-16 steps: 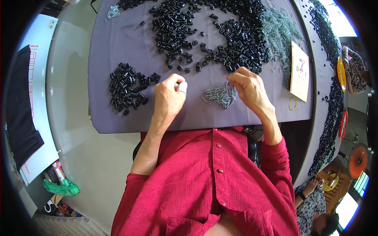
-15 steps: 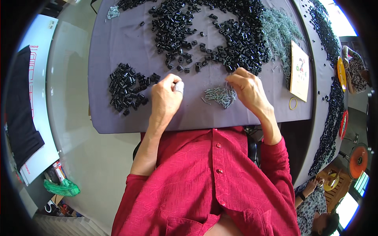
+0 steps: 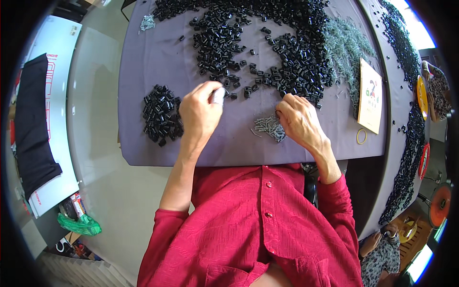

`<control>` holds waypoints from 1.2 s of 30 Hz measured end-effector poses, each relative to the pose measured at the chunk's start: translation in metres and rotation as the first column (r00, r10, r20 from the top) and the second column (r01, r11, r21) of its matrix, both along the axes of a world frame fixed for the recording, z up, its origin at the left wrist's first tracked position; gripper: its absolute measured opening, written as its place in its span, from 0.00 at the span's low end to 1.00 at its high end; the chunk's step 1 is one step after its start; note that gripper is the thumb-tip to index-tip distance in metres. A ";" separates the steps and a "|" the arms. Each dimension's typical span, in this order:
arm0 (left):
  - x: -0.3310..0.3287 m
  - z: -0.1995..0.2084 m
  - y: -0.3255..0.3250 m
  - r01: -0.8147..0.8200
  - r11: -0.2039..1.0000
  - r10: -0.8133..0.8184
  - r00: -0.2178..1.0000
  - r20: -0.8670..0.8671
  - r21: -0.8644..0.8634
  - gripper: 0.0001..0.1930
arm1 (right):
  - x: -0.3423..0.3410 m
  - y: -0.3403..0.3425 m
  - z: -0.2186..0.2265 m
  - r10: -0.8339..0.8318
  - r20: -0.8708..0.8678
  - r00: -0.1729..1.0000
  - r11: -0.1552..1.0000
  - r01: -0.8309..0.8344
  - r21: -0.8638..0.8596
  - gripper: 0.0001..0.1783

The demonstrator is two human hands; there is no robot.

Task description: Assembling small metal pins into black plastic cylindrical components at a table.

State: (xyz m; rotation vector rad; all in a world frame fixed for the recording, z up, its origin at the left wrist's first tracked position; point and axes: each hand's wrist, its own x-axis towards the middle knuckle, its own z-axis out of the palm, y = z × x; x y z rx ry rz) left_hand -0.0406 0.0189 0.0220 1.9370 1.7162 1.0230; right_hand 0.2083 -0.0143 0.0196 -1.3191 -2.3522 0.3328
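My left hand (image 3: 202,111) is closed above the table, beside a small heap of black plastic pieces (image 3: 161,115). A whitish wrap or cover (image 3: 218,95) shows at its thumb; what its fingers hold, if anything, is hidden. My right hand (image 3: 302,118) is closed too, fingers bent down at the edge of a little pile of grey metal screws (image 3: 270,128). Its fingertips are partly hidden, so anything pinched in them cannot be made out. Beyond both hands spreads a large mass of the same short black pieces (image 3: 301,62).
A wide heap of grey screws (image 3: 346,45) lies at the far right, beside an upright-printed booklet (image 3: 370,95) and a yellow ring (image 3: 362,136). A few screws (image 3: 147,22) sit far left. Another table (image 3: 389,143) with black pieces stands right, where other people (image 3: 382,258) sit.
The view has shifted a little. My left hand has moved slightly away from me and to the left over the table. My right fingertips have dipped closer to the small screw pile.
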 end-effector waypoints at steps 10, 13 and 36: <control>0.026 -0.006 0.047 0.189 0.974 -0.218 0.926 -0.308 -0.123 0.08 | 0.001 -0.007 0.003 -0.053 -0.079 0.995 0.999 0.053 0.004 0.09; 0.026 -0.007 0.053 0.233 0.962 -0.269 0.892 -0.364 -0.141 0.07 | -0.003 -0.006 0.001 -0.047 -0.139 0.989 0.999 0.046 -0.012 0.08; 0.028 0.007 0.031 0.451 0.893 -0.433 0.863 0.260 -0.009 0.11 | -0.061 0.031 0.003 -0.303 -0.665 0.682 0.952 0.183 -0.246 0.06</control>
